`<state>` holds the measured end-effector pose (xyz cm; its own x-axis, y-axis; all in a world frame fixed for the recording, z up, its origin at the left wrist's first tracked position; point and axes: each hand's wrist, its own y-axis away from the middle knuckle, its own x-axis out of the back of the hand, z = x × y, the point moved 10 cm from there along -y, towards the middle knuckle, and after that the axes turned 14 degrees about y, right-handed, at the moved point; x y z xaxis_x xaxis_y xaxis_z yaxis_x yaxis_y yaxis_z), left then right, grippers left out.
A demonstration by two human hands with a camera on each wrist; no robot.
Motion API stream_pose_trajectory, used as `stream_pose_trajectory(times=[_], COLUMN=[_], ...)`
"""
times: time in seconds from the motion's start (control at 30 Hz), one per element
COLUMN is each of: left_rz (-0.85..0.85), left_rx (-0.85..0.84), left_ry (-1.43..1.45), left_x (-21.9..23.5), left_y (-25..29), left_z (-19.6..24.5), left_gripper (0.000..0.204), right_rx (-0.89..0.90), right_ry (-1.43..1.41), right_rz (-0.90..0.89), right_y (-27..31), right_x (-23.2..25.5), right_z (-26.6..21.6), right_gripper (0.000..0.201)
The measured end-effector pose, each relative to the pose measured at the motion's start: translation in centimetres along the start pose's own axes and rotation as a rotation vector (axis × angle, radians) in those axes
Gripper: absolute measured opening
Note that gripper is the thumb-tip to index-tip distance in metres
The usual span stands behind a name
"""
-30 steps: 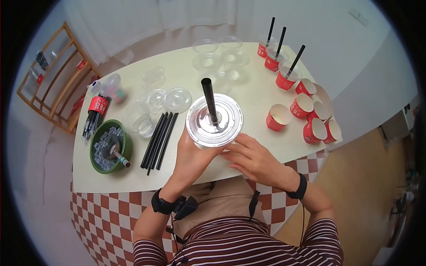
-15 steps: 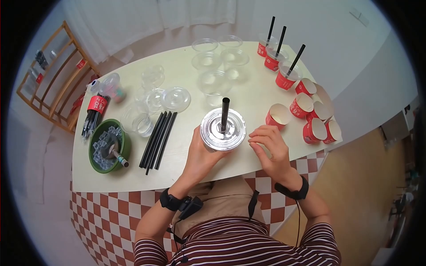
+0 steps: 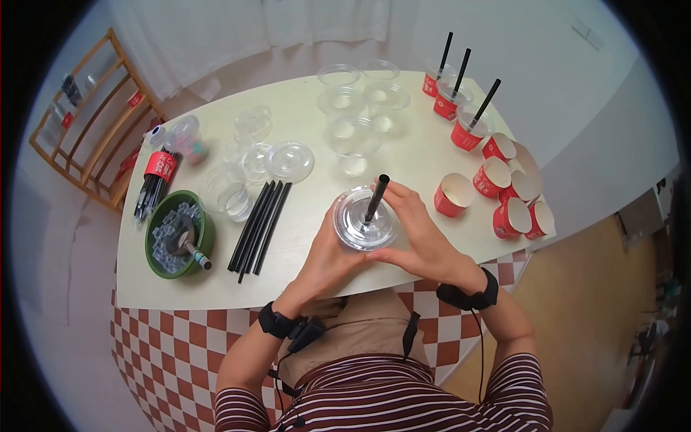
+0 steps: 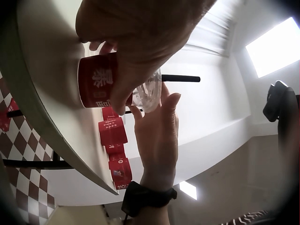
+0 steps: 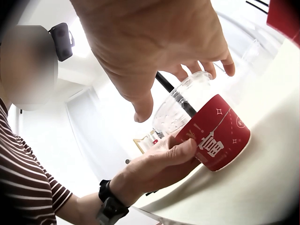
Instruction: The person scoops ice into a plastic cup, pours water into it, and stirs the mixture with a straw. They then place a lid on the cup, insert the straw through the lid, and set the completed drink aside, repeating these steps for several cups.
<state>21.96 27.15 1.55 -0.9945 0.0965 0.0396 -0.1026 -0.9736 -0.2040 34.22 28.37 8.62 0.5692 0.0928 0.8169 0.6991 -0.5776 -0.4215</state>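
My left hand [image 3: 327, 255] grips a red paper cup [image 5: 227, 136] low on its side, fingers and thumb wrapped round it. A clear plastic cup stands inside it, topped by a clear lid [image 3: 354, 229] with a black straw [image 3: 377, 196] through the middle. The red cup's base is right at the tabletop in the right wrist view. My right hand [image 3: 421, 237] arches beside the lid, fingers spread along its far right side and thumb near its front edge; the fingers are not curled round anything.
Black straws [image 3: 260, 227] and a green bowl of ice cubes [image 3: 207, 241] lie left. Clear lids [image 3: 291, 161] and clear cups [image 3: 353, 137] stand beyond the hands. Red paper cups [image 3: 452, 198] and several strawed cups [image 3: 466, 135] line the right. A wooden rack [image 3: 108, 176] stands behind.
The left hand has lowered the lidded cup and moved it slightly right. My right hand drew away from the cup, then came back round the lid's right side.
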Motion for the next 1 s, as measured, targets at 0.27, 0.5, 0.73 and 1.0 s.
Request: stream_pose_trajectory(times=[0.27,0.5,0.73,1.0], left_rz=[-0.093,-0.065,-0.033,-0.089], left_rx=[0.104,0.055,0.002,0.004], left_ry=[0.136,0.136,0.081,0.175], left_x=[-0.6,-0.4,-0.1,-0.2], left_y=[-1.1,-1.1,-0.9,-1.0], left_z=[-1.7,-1.2,-0.5,-1.6], left_gripper=[0.083,0.075,0.077,0.088], right_rx=[0.043,0.045,0.052,0.023], right_ry=[-0.011,-0.012,-0.041,0.025], right_rz=[-0.071,-0.073,-0.073,-0.066], right_y=[-1.3,-1.1,-1.0,-0.8], right_x=[-1.6,-1.9,-1.9,-1.6], right_z=[0.5,0.5,0.5,0.7], right_gripper=[0.080,0.084,0.080,0.087])
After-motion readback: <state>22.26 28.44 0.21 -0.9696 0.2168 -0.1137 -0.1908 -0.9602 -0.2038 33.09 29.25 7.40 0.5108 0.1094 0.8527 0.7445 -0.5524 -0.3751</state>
